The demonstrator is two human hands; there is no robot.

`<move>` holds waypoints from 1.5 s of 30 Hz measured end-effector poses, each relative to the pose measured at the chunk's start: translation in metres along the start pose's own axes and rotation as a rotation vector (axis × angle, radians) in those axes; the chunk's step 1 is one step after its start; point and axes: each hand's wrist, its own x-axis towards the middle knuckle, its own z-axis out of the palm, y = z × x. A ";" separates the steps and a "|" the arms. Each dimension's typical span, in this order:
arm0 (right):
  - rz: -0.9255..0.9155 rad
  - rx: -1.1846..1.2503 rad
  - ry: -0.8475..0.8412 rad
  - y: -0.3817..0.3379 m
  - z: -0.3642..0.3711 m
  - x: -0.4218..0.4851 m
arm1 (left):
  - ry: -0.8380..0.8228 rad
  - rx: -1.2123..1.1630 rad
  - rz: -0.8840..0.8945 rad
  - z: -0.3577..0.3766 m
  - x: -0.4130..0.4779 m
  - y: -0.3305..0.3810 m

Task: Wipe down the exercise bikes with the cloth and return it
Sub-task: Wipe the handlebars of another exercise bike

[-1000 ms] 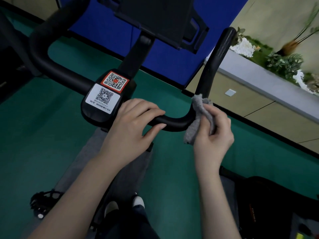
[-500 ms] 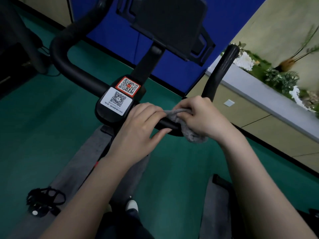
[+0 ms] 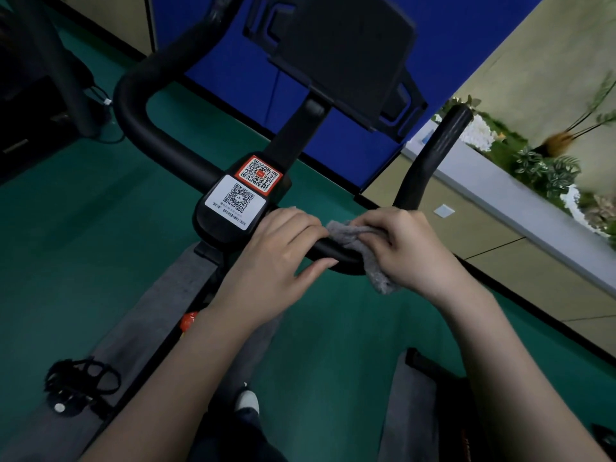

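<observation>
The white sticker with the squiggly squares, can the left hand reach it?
Probably yes. The left hand grips the handlebar right beside the white sticker, and nothing lies between them.

Cloth (image 3: 380,278): mostly under the right hand (image 3: 413,248) — ends show.
QR label (image 3: 235,203): print too small to read.
Tablet holder (image 3: 340,51): cropped — top edge.

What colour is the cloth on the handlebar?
Grey. The cloth shows best in the head view, gripped by the right hand against the black handlebar.
</observation>
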 end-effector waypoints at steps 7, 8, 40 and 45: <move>0.042 0.054 0.480 0.013 0.032 -0.027 | 0.016 0.053 -0.017 0.002 0.000 0.005; 0.042 0.088 0.559 0.010 0.041 -0.032 | 0.018 0.068 -0.018 0.003 0.000 0.007; 0.540 1.049 1.148 0.044 0.083 -0.005 | 0.049 0.337 -0.111 0.053 0.020 0.057; 0.522 1.134 1.105 0.036 0.090 -0.018 | 0.023 0.334 -0.137 0.051 0.022 0.059</move>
